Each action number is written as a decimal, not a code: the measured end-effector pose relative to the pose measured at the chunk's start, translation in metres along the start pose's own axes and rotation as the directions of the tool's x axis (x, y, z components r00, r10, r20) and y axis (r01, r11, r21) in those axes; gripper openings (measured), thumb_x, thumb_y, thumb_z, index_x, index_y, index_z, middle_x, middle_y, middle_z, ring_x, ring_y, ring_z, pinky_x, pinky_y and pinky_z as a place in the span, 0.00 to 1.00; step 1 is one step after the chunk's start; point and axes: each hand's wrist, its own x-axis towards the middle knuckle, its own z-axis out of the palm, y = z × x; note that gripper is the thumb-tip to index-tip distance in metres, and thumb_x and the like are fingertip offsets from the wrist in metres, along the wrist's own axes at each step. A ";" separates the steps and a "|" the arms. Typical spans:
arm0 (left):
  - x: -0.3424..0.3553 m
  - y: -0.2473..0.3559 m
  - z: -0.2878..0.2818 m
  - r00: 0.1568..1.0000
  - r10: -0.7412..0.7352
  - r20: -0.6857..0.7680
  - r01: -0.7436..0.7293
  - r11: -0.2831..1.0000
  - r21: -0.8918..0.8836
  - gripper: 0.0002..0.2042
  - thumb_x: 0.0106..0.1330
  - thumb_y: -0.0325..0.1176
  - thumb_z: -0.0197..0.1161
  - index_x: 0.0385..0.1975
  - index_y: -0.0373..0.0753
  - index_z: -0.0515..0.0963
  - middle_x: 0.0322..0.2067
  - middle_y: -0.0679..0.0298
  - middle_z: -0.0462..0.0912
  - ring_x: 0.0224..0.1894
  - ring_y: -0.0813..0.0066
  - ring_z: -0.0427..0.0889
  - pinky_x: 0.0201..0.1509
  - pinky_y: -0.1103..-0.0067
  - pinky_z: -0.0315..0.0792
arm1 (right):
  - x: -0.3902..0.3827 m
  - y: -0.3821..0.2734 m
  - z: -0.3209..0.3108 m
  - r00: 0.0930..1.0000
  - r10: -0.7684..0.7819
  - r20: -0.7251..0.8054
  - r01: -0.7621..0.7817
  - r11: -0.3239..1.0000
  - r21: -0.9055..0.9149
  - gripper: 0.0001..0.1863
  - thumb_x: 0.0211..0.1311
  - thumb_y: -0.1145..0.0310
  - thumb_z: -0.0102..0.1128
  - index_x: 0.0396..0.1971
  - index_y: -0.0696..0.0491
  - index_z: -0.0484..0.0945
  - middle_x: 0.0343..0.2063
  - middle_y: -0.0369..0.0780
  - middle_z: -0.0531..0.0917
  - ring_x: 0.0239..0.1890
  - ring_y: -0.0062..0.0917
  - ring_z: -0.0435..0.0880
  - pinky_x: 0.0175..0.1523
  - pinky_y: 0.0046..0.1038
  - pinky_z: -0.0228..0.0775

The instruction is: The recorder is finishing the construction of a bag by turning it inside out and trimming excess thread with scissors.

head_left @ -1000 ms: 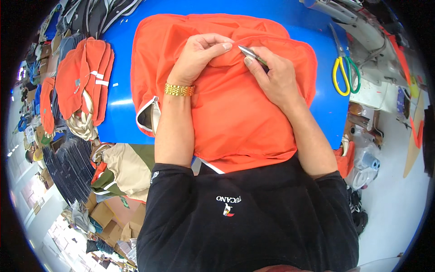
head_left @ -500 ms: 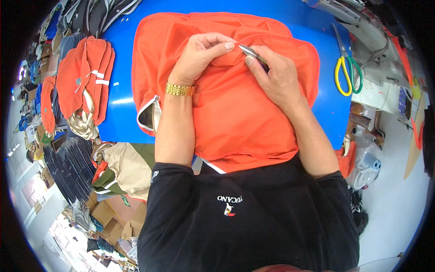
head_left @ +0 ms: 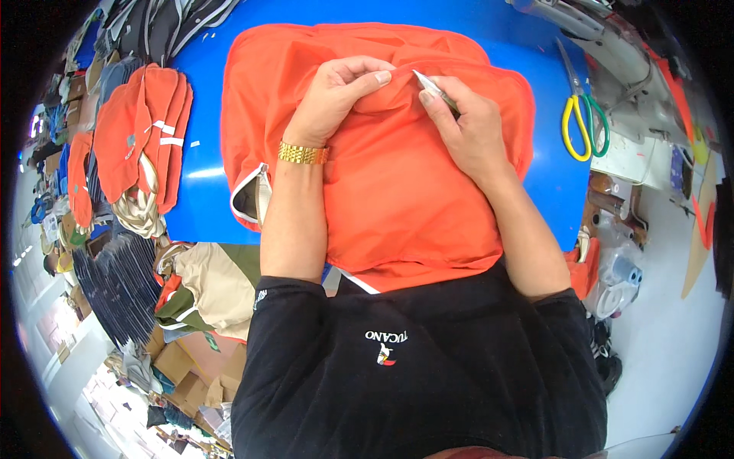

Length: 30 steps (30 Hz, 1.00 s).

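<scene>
A large orange-red fabric bag (head_left: 405,191) lies across the blue table and hangs down toward my lap. Near its far seam, my left hand (head_left: 340,96) is closed, thumb and forefinger pinching a fold of the fabric. My right hand (head_left: 470,122) grips a pair of thread snips (head_left: 433,86), whose pale blades point up and left, a short way from the left fingertips. Most of the snips' body is hidden in the palm. On the bag's lower left, a white-edged zipper opening (head_left: 252,195) gapes beside my left forearm.
Scissors (head_left: 579,115) with yellow and green handles lie on the blue table (head_left: 566,203) at right. Orange fabric pieces (head_left: 149,138) with cream straps are stacked at the left edge. A sewing machine (head_left: 623,65) stands far right; dark stacked panels (head_left: 122,279) sit at lower left.
The snips have drawn back slightly to the right, away from my left fingertips, and their blades have turned to catch the light. My left hand keeps its pinch, almost in place.
</scene>
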 end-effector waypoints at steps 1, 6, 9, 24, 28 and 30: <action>-0.001 0.001 0.001 1.000 0.004 0.001 -0.004 1.000 0.000 0.09 0.69 0.30 0.63 0.44 0.33 0.83 0.39 0.70 0.85 0.41 0.86 0.79 0.50 0.86 0.72 | 0.000 -0.001 -0.002 1.000 -0.009 0.003 0.009 1.000 -0.027 0.11 0.67 0.63 0.61 0.42 0.54 0.81 0.28 0.44 0.83 0.28 0.36 0.83 0.34 0.33 0.73; -0.002 -0.002 -0.002 1.000 -0.029 -0.004 0.029 0.999 -0.041 0.09 0.69 0.30 0.62 0.44 0.33 0.83 0.40 0.70 0.85 0.42 0.86 0.80 0.50 0.86 0.73 | 0.000 -0.002 -0.003 1.000 -0.015 0.027 0.017 0.995 -0.095 0.12 0.68 0.67 0.62 0.47 0.56 0.81 0.27 0.39 0.83 0.28 0.21 0.80 0.36 0.23 0.71; -0.001 -0.002 -0.002 0.999 -0.035 -0.002 0.035 0.997 -0.068 0.09 0.69 0.30 0.62 0.44 0.33 0.83 0.40 0.70 0.85 0.42 0.86 0.80 0.50 0.86 0.73 | 0.000 -0.001 -0.004 1.000 -0.012 0.021 0.014 0.995 -0.096 0.12 0.67 0.67 0.62 0.47 0.56 0.81 0.28 0.40 0.83 0.28 0.22 0.81 0.36 0.23 0.71; 0.000 0.001 0.018 0.962 0.260 -0.082 -0.215 0.909 0.357 0.08 0.63 0.26 0.68 0.41 0.36 0.84 0.37 0.66 0.84 0.40 0.78 0.81 0.48 0.82 0.74 | 0.006 0.003 0.005 0.998 -0.068 -0.002 0.068 0.998 0.015 0.12 0.65 0.64 0.63 0.43 0.53 0.81 0.30 0.43 0.85 0.31 0.35 0.85 0.35 0.33 0.75; -0.003 0.018 0.035 0.801 0.587 0.114 -0.438 0.446 0.781 0.12 0.58 0.24 0.70 0.42 0.37 0.84 0.40 0.58 0.83 0.43 0.67 0.83 0.48 0.77 0.76 | 0.008 0.000 0.001 1.000 -0.014 -0.021 0.015 0.997 0.081 0.11 0.65 0.62 0.62 0.38 0.55 0.81 0.28 0.45 0.84 0.30 0.37 0.85 0.34 0.35 0.74; -0.005 0.030 0.038 0.829 0.544 0.133 -0.383 0.378 0.843 0.12 0.56 0.24 0.71 0.41 0.36 0.84 0.39 0.58 0.84 0.42 0.65 0.84 0.47 0.75 0.77 | 0.008 0.000 -0.002 0.999 -0.034 -0.028 0.036 0.996 0.080 0.13 0.65 0.61 0.62 0.36 0.56 0.80 0.25 0.46 0.83 0.28 0.39 0.85 0.32 0.36 0.74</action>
